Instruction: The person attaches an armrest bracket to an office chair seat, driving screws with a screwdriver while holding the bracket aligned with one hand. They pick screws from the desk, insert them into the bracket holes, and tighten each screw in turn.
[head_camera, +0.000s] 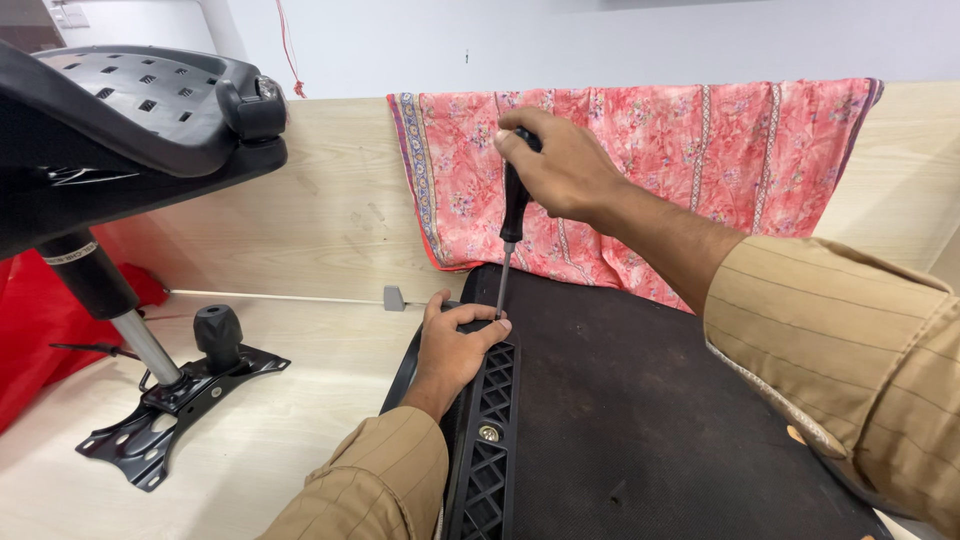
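Right hand (562, 165) up high, fist closed tight round the black-handled screwdriver with the slim steel shaft (511, 215); the tool stands nearly upright, tip down at the top end of the black latticed plastic bracket (492, 420) that runs along the edge of the wide black fabric-covered chair seat panel (650, 410); the panel lies flat on the pale wooden worktop (260, 440), right in front of the person. Left hand (455, 345) down low, fingers curled over the bracket's upper end, fingertips pinched in close around the screwdriver tip, holding nothing loose that I can make out; whatever fastener sits under the tip is hidden. One small round metal screw head (488, 433) shows lower on the bracket.

By the look of it, the bracket is stiff, ribbed plastic, light, likely to flex a touch under hard pressure; the seat panel looks broad, padded and fairly weighty, best gripped by its rim; the screwdriver handle is smooth, so a full-fist hold suits it.

Off to the left, a black metal chair base plate with a chrome gas cylinder (165, 395); behind, a pink floral patterned cloth (700, 160) draped over the wooden partition.
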